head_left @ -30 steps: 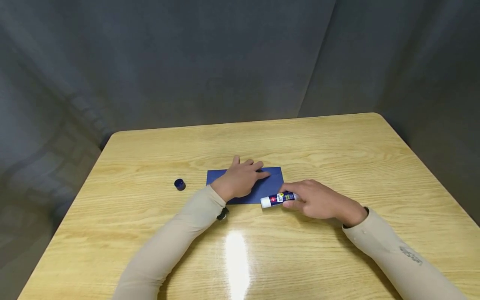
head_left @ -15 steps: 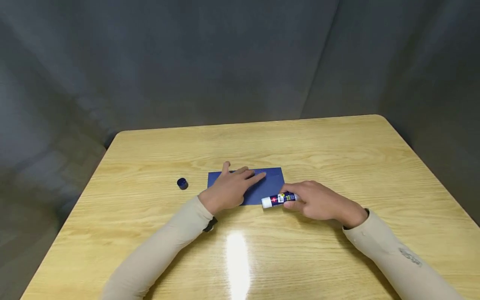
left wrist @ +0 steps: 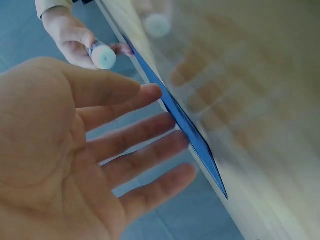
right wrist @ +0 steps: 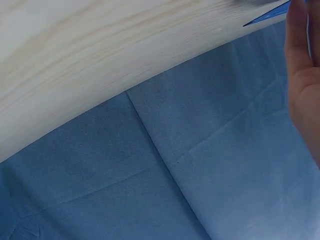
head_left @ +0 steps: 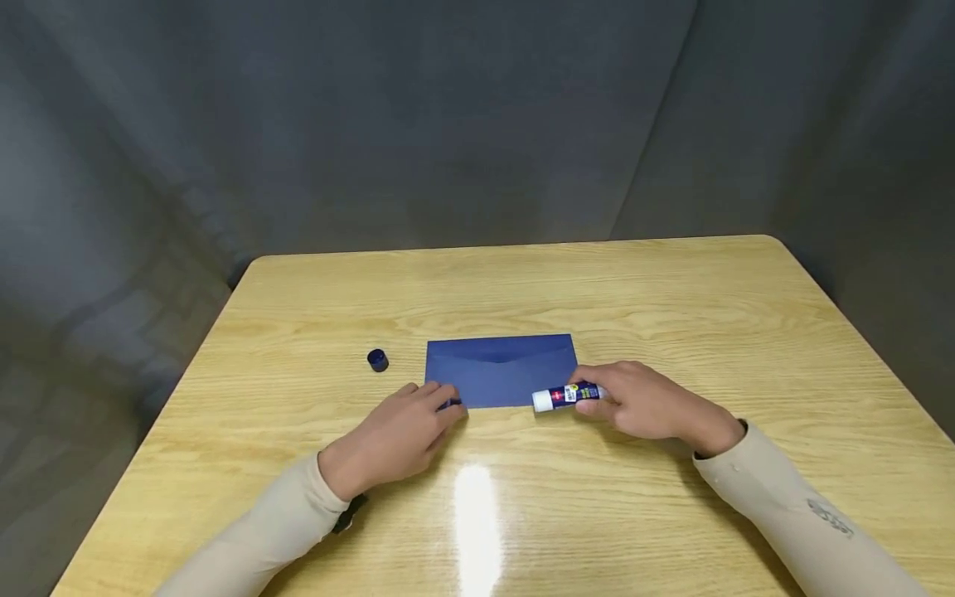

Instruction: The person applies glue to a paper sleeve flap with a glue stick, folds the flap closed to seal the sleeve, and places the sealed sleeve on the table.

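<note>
A blue envelope [head_left: 507, 380] lies flat on the table, its pointed flap folded down over the front. My left hand [head_left: 399, 435] is at the envelope's near left corner; in the left wrist view its fingers [left wrist: 145, 152] reach toward the paper, slightly bent, with nothing gripped. Whether the fingertips touch it, I cannot tell. My right hand [head_left: 649, 402] grips a glue stick [head_left: 567, 395] sideways over the near right corner, white end pointing left. In the right wrist view only part of that hand [right wrist: 305, 85] shows, and the glue stick is out of sight.
A small dark blue cap [head_left: 377, 360] sits on the wooden table [head_left: 671, 298] left of the envelope. Grey cloth [head_left: 448, 124] hangs behind and at both sides of the table. Light glares off the tabletop near the front.
My left hand has slid off the top of the envelope toward the lower left, uncovering the flap. The right hand still holds the glue stick in nearly the same spot.
</note>
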Demonstrator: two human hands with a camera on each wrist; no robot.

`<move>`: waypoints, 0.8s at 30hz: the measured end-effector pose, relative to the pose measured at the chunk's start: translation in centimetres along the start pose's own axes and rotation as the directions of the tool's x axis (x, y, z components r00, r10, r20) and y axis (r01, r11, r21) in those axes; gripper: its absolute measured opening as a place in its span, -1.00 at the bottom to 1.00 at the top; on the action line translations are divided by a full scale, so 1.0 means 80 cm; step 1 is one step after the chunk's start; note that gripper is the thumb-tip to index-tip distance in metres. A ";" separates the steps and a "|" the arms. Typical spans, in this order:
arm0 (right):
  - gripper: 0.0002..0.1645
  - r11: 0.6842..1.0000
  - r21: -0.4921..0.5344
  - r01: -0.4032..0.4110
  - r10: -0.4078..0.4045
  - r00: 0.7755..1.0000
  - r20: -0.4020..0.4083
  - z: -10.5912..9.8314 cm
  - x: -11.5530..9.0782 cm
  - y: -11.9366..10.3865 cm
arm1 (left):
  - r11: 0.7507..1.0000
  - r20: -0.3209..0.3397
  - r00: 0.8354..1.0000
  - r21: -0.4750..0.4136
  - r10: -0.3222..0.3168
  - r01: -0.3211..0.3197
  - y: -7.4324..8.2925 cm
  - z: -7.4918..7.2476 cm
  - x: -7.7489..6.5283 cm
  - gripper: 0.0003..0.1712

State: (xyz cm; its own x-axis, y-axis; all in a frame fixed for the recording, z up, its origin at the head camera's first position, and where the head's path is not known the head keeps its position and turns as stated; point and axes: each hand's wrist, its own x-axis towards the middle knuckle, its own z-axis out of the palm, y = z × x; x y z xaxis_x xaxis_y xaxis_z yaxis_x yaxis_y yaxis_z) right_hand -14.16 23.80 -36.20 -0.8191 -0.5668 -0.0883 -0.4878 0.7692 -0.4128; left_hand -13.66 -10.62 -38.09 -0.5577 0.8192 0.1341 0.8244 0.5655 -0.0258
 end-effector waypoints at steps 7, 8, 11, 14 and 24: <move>-0.85 1.000 0.007 -0.004 0.004 1.000 -0.003 0.001 0.002 0.003 | 0.999 0.018 1.000 -0.038 0.014 -0.014 0.003 0.003 0.002 -0.68; -0.85 1.000 0.012 -0.005 0.005 1.000 -0.001 0.001 0.002 0.003 | 0.999 0.019 1.000 -0.035 0.011 -0.010 0.002 0.003 0.002 -0.68; -0.86 1.000 0.014 -0.008 0.008 1.000 0.005 0.000 0.003 0.004 | 0.999 0.021 1.000 -0.035 0.002 -0.001 0.001 0.003 0.005 -0.67; -0.85 1.000 0.002 -0.002 0.002 1.000 0.006 -0.003 0.006 0.005 | 0.999 0.031 0.999 -0.046 -0.023 0.024 -0.001 0.002 0.008 -0.61; -0.78 0.997 0.043 -0.066 0.065 0.998 0.027 -0.012 0.055 0.020 | 0.984 0.131 0.986 -0.131 -0.102 0.119 -0.038 0.005 0.036 -0.58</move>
State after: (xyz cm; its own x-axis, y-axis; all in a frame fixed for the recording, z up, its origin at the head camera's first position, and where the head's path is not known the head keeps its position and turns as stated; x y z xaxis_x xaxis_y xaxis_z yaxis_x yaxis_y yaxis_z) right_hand -18.85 22.86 -36.36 -0.8405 -0.5236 -0.1394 -0.4194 0.7916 -0.4444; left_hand -17.78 -9.91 -38.02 -0.6468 0.7627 0.0054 0.7576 0.6416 0.1204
